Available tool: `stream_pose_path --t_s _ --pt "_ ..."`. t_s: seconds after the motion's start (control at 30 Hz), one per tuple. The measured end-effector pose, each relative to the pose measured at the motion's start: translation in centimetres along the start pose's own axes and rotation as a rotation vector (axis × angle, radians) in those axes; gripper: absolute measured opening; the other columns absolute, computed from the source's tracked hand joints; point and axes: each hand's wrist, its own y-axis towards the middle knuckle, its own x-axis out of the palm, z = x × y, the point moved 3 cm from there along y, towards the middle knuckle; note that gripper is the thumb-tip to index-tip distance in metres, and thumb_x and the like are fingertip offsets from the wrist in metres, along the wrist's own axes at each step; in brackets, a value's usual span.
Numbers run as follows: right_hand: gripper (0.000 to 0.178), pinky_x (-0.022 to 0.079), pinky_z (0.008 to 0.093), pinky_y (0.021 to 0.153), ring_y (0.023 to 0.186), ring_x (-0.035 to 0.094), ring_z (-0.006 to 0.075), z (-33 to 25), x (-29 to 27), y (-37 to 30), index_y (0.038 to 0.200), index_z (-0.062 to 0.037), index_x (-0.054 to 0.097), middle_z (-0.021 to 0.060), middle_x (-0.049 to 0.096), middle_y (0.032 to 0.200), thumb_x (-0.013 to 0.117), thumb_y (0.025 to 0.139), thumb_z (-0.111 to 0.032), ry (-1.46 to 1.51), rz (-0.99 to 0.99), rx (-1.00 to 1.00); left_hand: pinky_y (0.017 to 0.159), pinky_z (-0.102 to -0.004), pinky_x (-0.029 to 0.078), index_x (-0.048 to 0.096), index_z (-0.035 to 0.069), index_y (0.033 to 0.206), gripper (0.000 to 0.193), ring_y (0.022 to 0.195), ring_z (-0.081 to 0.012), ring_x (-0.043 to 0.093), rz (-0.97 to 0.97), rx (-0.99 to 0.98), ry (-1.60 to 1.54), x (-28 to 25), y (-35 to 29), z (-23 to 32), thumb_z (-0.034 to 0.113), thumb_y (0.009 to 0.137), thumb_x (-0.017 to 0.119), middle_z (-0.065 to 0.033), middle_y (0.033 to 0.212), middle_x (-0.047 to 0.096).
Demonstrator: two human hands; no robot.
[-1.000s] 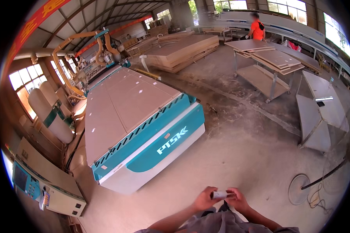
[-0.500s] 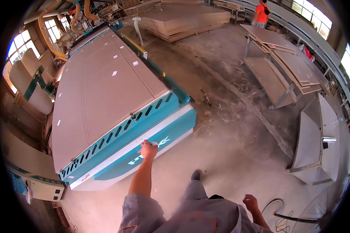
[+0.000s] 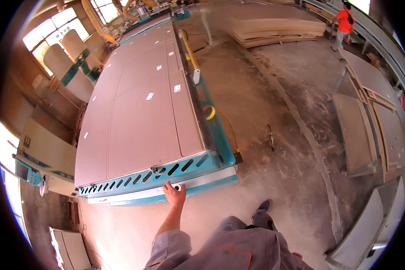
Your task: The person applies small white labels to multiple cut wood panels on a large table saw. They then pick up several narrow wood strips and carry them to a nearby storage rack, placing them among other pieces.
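The left grip is closed around a small white roll, whose open end faces up past the fingers. It looks light, fairly stiff and not fragile, perhaps a little slick; its curved outer side seems the best hold. One right grip barely shows, below and right of the left one; whether it is apart or together I cannot tell. Counted: one white roll in hand; beyond the left grip, one teal machine, its brown board bearing at least six white labels; farther right, one yellow ring.
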Motion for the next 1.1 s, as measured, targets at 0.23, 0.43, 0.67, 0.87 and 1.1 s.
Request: stream_pose_path --t_s 0.23,0.43,0.67,0.87,1.1 --pt "0.017 0.046 0.0331 0.049 0.06 0.057 0.0205 -46.9 -0.4 15.4 0.097 -0.007 0.06 0.0062 0.061 0.08 0.057 0.08 -0.009 -1.384 0.49 -1.666 0.096 -0.047 0.036 0.049 -0.002 0.12 0.062 0.112 -0.0388 0.043 -0.007 0.158 -0.091 -0.1 11.2 17.1 0.034 0.073 0.071 -0.0224 0.119 0.048" --pt "0.021 0.046 0.0209 0.06 0.068 0.057 0.009 -71.4 22.3 0.0 0.107 -0.005 0.06 0.0012 0.062 0.083 0.059 0.087 -0.01 -0.272 -0.048 -0.943 0.111 -0.0478 0.02 0.041 -0.007 0.133 0.085 0.134 -0.0405 0.027 -0.026 -0.073 0.223 7.3 18.6 20.4 0.047 0.073 0.068 -0.0276 0.142 0.032" --pt "0.023 0.05 0.0348 0.074 0.079 0.064 0.0236 -65.1 22.8 13.6 0.092 -0.0075 0.068 0.0099 0.067 0.084 0.066 0.076 -0.024 -1.282 -0.533 -1.092 0.109 -0.0486 0.023 0.042 -0.005 0.129 0.079 0.13 -0.0435 0.028 -0.037 -0.199 0.191 7.2 19.1 23.9 0.036 0.068 0.072 -0.0293 0.139 0.032" --pt "0.025 0.051 0.0294 0.077 0.084 0.066 0.0198 -71.4 20.8 28.7 0.087 -0.0075 0.07 0.0096 0.069 0.089 0.063 0.077 -0.03 -1.466 -0.446 -1.043 0.104 -0.0469 0.029 0.045 -0.002 0.123 0.081 0.121 -0.04 0.036 -0.042 -0.39 0.176 7.4 20.5 24.1 0.034 0.058 0.076 -0.0229 0.127 0.041" --pt "0.023 0.049 0.0345 0.057 0.061 0.062 0.0179 -91.6 40.5 29.2 0.092 -0.0032 0.067 0.0079 0.065 0.069 0.068 0.072 -0.015 -0.833 -0.222 -0.633 0.073 -0.0398 0.048 0.044 -0.003 0.125 0.073 0.09 -0.0246 0.054 0.005 -0.299 0.185 3.7 14.6 27.6 0.026 0.07 0.08 -0.0168 0.108 0.051"
